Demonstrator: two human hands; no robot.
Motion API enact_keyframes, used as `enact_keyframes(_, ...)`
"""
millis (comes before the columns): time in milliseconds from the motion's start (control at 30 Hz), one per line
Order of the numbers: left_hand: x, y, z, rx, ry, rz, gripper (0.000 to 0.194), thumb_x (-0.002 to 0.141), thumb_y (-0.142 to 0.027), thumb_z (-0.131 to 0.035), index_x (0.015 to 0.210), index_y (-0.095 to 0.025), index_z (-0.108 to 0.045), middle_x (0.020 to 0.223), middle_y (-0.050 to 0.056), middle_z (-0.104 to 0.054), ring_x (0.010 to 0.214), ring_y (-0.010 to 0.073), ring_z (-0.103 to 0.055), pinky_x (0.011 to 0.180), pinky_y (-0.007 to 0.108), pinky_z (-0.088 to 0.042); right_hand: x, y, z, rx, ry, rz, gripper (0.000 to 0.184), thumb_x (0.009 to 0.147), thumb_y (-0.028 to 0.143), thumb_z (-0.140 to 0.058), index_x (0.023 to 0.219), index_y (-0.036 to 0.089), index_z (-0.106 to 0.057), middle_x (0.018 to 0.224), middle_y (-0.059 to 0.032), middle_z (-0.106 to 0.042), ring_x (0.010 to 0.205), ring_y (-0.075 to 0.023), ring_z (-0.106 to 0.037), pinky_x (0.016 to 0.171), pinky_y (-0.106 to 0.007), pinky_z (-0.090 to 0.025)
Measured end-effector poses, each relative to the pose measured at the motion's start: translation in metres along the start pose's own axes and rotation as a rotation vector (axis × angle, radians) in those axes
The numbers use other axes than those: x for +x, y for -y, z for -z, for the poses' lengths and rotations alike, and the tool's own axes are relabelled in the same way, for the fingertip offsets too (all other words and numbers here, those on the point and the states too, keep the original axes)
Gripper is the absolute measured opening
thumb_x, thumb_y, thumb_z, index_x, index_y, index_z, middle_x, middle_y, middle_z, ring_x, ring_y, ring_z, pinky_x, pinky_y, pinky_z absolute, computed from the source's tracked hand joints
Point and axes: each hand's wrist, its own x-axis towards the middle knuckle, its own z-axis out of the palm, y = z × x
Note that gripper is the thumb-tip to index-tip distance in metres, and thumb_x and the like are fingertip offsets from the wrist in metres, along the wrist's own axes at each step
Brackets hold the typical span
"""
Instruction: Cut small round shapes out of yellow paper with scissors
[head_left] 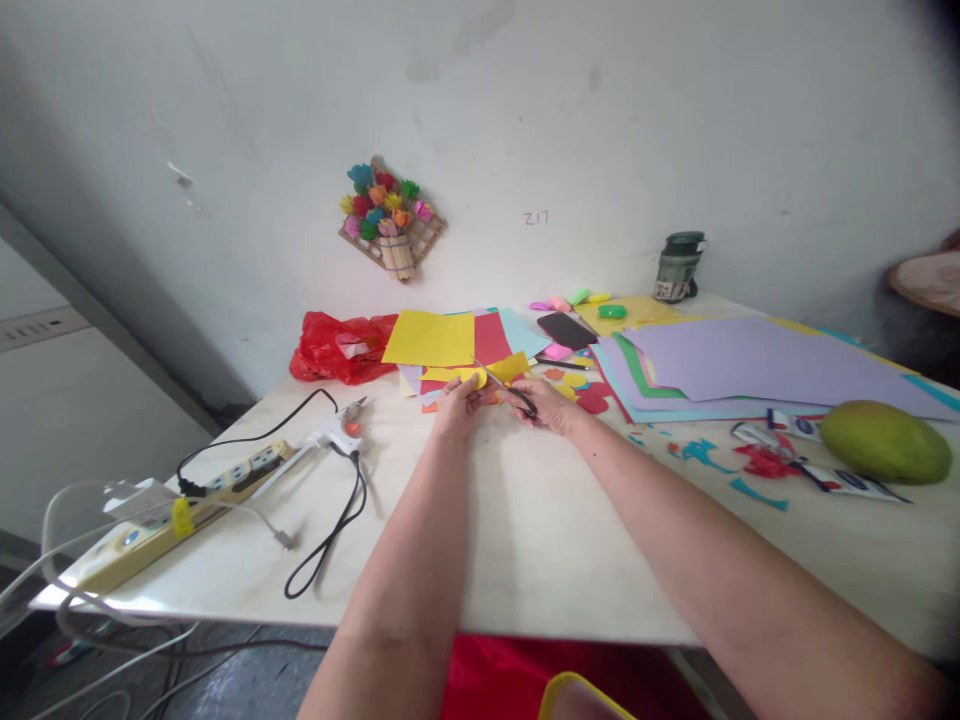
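the right hand (546, 403) is closed on the handles of a pair of scissors (517, 394), whose blades reach forward and to the left. the left hand (459, 402) pinches a piece of yellow paper (472, 378) between its fingers, right by the blades. the two hands are near each other over the counter (517, 520), and the yellow paper is between them.

just beyond the hands lie a yellow sheet (431, 338), a red sheet (491, 338) and a light blue sheet (521, 332), overlapping. left of these is a crumpled red plastic bag (337, 347). beyond the right hand are a dark phone (567, 331) and paper cutouts (592, 398), some red, some yellow. a stack of large coloured sheets (720, 362), lilac on top, spreads to the right, with a lidded green bottle (677, 268) standing behind it.

nearer on the right, a green mango-like fruit (885, 442) lies beside some tubes (847, 482) and blue paper scraps (705, 455). on the left, a glue gun (335, 432) with a black cord lies near a power strip (187, 515). on the wall hangs a decoration of colourful flowers (386, 215).
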Motion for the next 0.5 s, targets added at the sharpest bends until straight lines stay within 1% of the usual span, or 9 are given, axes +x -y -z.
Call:
enact_keyframes(233,0.0009,0.0003,0.0015,0.008,-0.005,0.000,0.018,0.069,-0.022,-0.079,0.075,-0.013,-0.065,0.074,0.007,-0.072,0.078,0.0228,-0.073,0.074,0.030,-0.057,-0.0004,-0.0001,-0.0005,-0.023,-0.007,0.020,0.045,0.062,0.053,-0.077,0.059,0.019,-0.049,0.046,0.0052,-0.048,0.036,-0.0054,-0.036,0.035,-0.021,-0.022)
enact_keyframes(500,0.0000,0.0004,0.0013,-0.006,-0.015,-0.018,0.021,0.067,-0.024,-0.079,0.074,-0.015,-0.062,0.073,0.005,-0.071,0.073,0.0208,-0.072,0.071,0.030,-0.055,-0.0029,0.0029,-0.0010,-0.032,-0.016,0.020,0.041,0.065,0.050,-0.076,0.061,0.018,-0.050,0.047,0.0057,-0.048,0.036,-0.0049,-0.037,0.035,-0.020,-0.023)
